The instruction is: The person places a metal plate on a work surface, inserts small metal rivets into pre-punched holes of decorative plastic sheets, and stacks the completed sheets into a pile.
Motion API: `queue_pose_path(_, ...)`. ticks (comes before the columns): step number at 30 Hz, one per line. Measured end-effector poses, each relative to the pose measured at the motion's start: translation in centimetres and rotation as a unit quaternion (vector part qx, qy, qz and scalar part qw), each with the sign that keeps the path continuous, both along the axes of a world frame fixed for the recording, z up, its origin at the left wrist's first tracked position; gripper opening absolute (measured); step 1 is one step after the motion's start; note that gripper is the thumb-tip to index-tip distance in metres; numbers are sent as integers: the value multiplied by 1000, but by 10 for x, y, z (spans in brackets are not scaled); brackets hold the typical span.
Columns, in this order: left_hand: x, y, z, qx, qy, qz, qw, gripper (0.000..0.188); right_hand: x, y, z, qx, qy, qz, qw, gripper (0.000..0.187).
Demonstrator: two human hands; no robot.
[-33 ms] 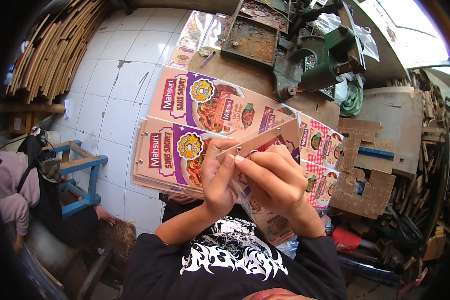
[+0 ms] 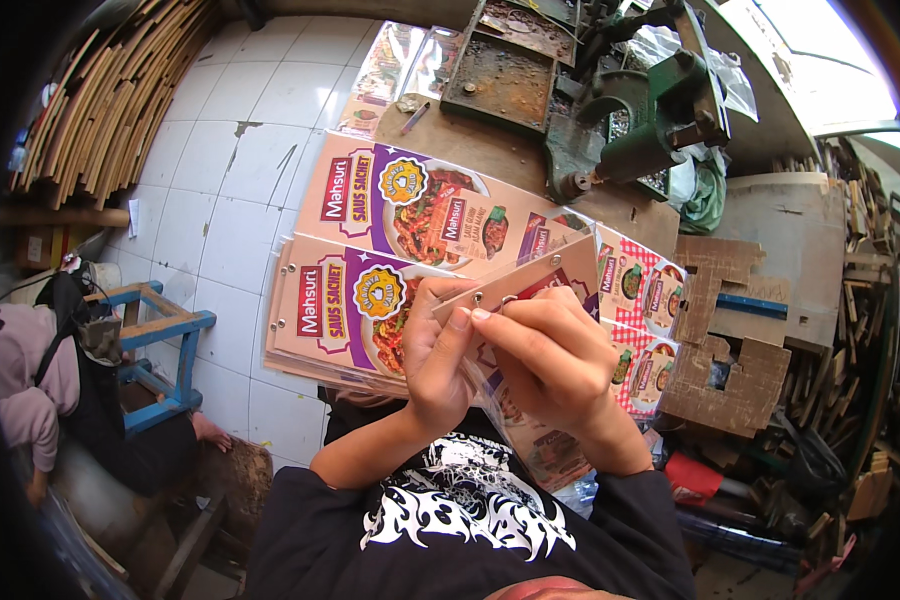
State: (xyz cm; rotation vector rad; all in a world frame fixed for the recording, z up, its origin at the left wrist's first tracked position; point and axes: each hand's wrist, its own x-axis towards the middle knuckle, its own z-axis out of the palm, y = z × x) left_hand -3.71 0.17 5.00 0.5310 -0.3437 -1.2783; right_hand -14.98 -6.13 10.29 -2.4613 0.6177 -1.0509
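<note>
My left hand point(image 2: 438, 360) is closed on the corner of a glossy printed card point(image 2: 538, 272), pink-beige with food pictures, thumb beside its metal eyelet point(image 2: 478, 299). The card is tilted and hangs down toward my chest behind my right hand. My right hand point(image 2: 562, 360) pinches what looks like a thin metal ring point(image 2: 510, 299) next to the eyelet. Its fingers hide most of the ring, and I cannot tell whether it passes through the hole. Beneath my hands lies a stack of similar cards point(image 2: 315, 345), some with eyelets along the left edge.
Another card pile point(image 2: 345, 215) lies just beyond. A green hand press point(image 2: 630, 150) and a dirty metal tray point(image 2: 500, 80) stand at the back, with a pen point(image 2: 416, 118) nearby. Cut cardboard point(image 2: 720, 380) lies right. At left are a blue stool point(image 2: 170, 350) and a seated person point(image 2: 45, 385).
My right fingers have shifted very slightly, and a little more of the ring shows above them. Everything else stays put.
</note>
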Motion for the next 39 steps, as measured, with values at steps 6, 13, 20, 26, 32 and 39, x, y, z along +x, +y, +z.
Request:
queue_pose_path(6,-6,-1,-3,13,0,13,1000,21,1,2,5,21,5,-24,999,36)
queue_pose_path(13,-7,3,-3,17,-108,36,993,23,5,16,22,24,88,-97,991,26)
queue_pose_path(20,-9,8,-13,-34,-100,28,994,22,9,21,30,-12,136,-155,978,25)
queue_pose_path(26,-8,5,-6,-14,-138,53,989,22,1,7,21,-69,111,-58,990,29)
queue_pose_path(32,-10,4,-5,-16,-120,56,991,19,3,13,18,84,30,-149,985,22)
queue_pose_path(39,-8,4,-7,-16,-123,51,991,19,4,9,24,129,89,-129,979,17)
